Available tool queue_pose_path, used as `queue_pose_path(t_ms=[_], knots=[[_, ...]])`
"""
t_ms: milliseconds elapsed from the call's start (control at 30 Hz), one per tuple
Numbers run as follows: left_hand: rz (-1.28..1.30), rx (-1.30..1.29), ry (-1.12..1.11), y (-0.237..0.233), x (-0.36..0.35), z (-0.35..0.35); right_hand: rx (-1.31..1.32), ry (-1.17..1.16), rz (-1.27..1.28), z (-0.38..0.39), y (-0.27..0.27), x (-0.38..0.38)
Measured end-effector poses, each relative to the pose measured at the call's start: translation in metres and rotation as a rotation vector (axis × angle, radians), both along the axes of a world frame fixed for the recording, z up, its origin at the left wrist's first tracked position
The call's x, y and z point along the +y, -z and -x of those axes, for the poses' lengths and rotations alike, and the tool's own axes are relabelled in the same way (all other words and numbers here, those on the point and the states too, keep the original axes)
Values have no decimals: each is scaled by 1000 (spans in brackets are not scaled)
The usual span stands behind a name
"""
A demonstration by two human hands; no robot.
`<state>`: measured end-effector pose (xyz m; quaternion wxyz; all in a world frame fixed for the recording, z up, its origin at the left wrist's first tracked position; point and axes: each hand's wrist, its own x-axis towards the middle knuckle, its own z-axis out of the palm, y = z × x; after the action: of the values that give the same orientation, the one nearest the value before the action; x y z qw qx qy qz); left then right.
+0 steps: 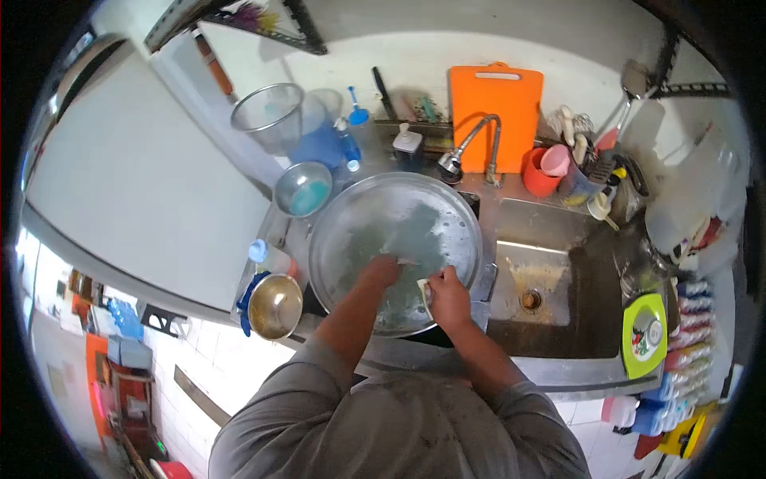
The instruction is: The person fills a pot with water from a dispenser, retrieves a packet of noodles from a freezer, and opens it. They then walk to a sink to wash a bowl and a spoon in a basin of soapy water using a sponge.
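A large round metal basin (327, 239) holds cloudy, greenish water with some foam at its edge. My left hand (383, 270) reaches down into the basin near its middle; its fingers are partly hidden, and a small pale sliver shows beside them. My right hand (450, 300) is closed at the basin's near right side. Between its fingers is a small, pale, flat piece (424, 292), too blurred to name.
Right of the basin is a steel sink (550, 311) with a tap (496, 152) behind it. An orange cutting board (503, 108) leans on the wall. Metal bowls (275, 307) stand left. A green tray (643, 335) lies right of the sink.
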<state>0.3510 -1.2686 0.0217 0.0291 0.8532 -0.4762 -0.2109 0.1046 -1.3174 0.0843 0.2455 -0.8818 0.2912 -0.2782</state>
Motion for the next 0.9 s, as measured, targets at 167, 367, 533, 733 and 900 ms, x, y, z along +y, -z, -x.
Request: queue_pose_path(t_ms=[167, 367, 533, 733, 900], knots=[[444, -59, -116, -82, -8, 16, -81, -17, -43, 2, -3, -9], [858, -737, 133, -229, 7, 11, -501, 252, -145, 27, 15, -41], [717, -658, 161, -216, 14, 0, -767, 348, -413, 91, 8, -53], [158, -316, 151, -150, 20, 53, -591, 536, -190, 230, -10, -47], [214, 648, 581, -144, 8, 214, -771, 897, -391, 342, -28, -17]])
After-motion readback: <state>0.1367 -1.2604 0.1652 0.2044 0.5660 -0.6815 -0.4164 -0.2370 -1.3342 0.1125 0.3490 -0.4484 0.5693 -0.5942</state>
